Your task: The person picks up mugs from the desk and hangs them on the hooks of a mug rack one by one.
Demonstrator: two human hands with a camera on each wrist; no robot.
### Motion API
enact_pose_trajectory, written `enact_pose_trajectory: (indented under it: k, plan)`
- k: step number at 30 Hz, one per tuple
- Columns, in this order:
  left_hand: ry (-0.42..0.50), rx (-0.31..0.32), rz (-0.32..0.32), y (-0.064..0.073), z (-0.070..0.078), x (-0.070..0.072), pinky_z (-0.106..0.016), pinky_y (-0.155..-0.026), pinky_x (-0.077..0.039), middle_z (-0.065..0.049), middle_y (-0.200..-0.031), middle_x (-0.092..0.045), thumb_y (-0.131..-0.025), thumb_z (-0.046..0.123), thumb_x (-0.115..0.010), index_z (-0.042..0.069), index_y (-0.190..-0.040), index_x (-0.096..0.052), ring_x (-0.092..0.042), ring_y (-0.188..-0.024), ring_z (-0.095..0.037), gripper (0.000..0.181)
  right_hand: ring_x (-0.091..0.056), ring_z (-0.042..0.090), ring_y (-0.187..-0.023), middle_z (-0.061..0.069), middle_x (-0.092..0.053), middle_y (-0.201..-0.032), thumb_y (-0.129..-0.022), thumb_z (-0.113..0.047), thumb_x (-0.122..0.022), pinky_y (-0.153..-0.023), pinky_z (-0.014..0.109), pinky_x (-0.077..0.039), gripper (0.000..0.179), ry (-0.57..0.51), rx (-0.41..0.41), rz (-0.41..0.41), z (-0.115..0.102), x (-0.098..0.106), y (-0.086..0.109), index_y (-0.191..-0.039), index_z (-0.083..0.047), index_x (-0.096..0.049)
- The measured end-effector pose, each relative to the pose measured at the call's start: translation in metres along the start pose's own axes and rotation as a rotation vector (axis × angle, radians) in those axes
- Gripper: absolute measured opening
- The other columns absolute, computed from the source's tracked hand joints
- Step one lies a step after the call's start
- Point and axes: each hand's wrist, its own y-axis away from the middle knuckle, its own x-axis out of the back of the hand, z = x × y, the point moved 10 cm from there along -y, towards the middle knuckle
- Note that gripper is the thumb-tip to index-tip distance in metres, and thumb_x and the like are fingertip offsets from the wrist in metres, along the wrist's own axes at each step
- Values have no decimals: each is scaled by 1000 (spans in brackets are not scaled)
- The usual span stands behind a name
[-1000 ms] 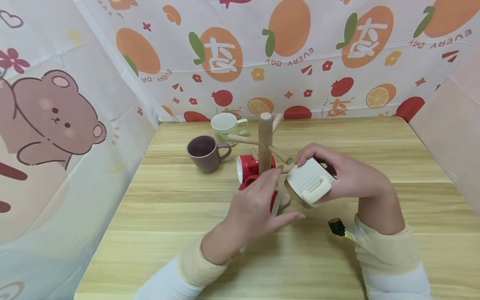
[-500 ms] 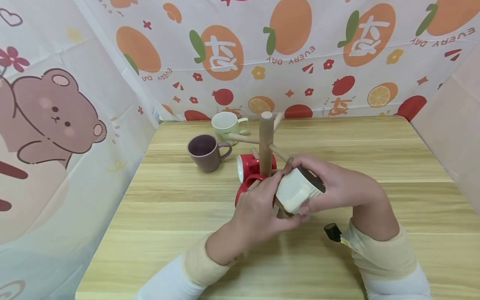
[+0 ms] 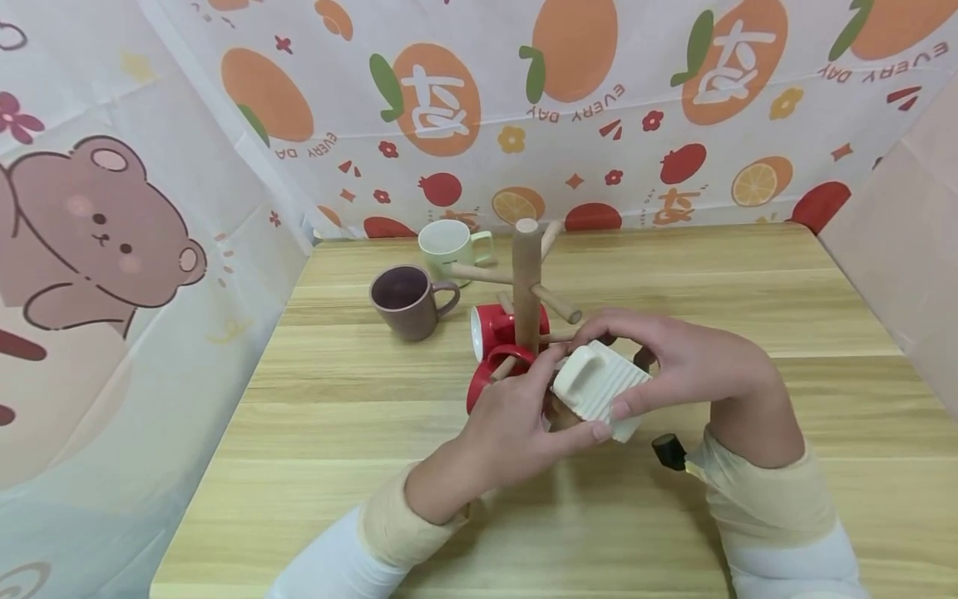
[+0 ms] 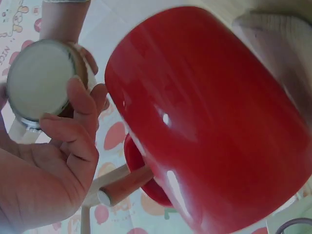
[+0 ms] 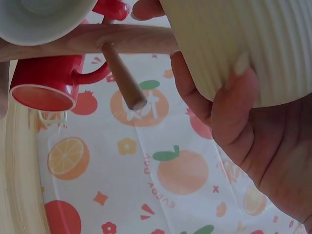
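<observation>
A white ribbed mug (image 3: pixel 609 387) is held tilted between both hands, front right of a wooden mug tree (image 3: pixel 527 283). My right hand (image 3: pixel 688 362) grips its right side; in the right wrist view a fingertip presses the ribbed wall. Around its left end curve the thumb and fingers of my left hand (image 3: pixel 505 428). The mug's handle points up and left in the head view. Its round pale end (image 4: pixel 39 80) faces the left wrist camera. One red mug (image 3: pixel 490 329) hangs low on the tree; another red mug (image 4: pixel 204 117) hangs nearer, partly hidden behind my left hand.
A purple mug (image 3: pixel 407 304) and a light green mug (image 3: pixel 445 245) stand at the back left of the wooden table (image 3: pixel 359 499). Upper pegs (image 3: pixel 557 304) of the tree stick out bare. A small black cylinder (image 3: pixel 669 452) sits by the right sleeve.
The white mug has moved left into my left hand's grasp and turned, its handle swinging from the lower right to the upper left. The right hand moved with it; the red mugs stayed put.
</observation>
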Motion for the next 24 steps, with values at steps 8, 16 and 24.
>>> enact_pose_trajectory:
  k: [8,16,24]
  plan:
    - [30,-30,133,-1,-6,35,-19,-53,-42,8,-86,-68,-79,38,-81,12,-114,-53,-52,-60,-3,52,-60,17,-90,-4,-60,-113,-78,-19,-83,-68,31,-55,57,13,-162,39,28,20,14,-127,-27,-54]
    - [60,-51,452,1,-26,82,-25,-58,-42,-2,-76,-55,-80,17,-79,8,-89,-50,-51,-68,-16,31,-61,20,-89,-1,-62,-109,-80,-16,-80,-68,34,-56,49,12,-242,53,59,34,19,-124,-26,-59]
    - [75,27,446,-13,-54,68,-38,-94,-45,-10,-120,-55,-83,19,-77,2,-117,-47,-47,-115,-21,48,-59,25,-95,5,-60,-112,-83,-14,-78,-71,38,-57,46,-46,-303,46,81,38,19,-125,-22,-60]
